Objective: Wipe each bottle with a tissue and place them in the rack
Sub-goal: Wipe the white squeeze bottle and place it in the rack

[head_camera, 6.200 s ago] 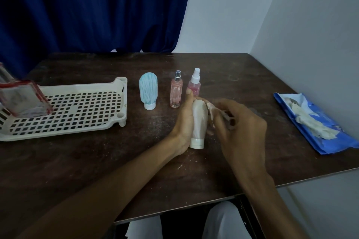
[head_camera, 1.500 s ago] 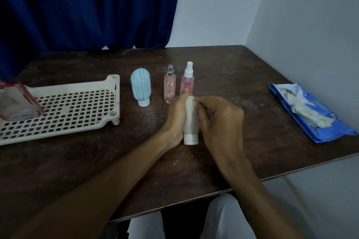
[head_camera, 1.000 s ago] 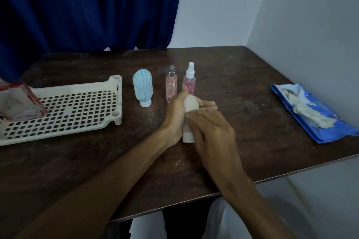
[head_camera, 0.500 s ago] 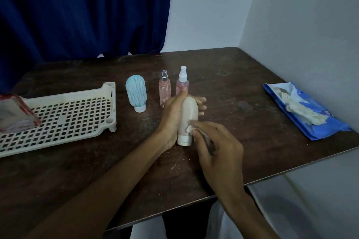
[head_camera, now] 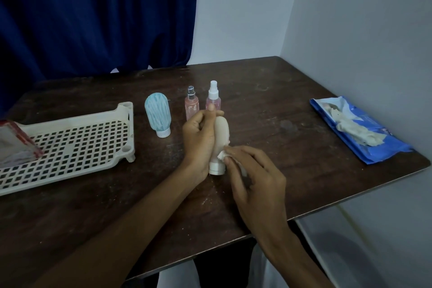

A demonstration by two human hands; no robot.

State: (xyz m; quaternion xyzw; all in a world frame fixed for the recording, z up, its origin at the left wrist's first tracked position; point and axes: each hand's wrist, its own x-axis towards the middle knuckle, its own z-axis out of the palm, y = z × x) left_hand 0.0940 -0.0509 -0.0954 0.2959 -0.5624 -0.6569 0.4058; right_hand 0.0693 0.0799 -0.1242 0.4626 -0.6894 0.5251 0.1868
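A cream squeeze bottle stands cap-down on the dark table, and my left hand grips its left side. My right hand pinches a small white tissue against the bottle's lower part near the cap. Behind them stand a blue striped bottle, a pink spray bottle with a silver top and a pink spray bottle with a white top. The white perforated rack lies at the left.
A blue wipes packet with tissue spilling out lies at the right by the wall. A clear packet with red edging rests in the rack's left end. The table's front edge runs close to my right forearm.
My right hand with the tissue has slid from the bottle's top down to near its cap. My left hand has kept its grip on the bottle.
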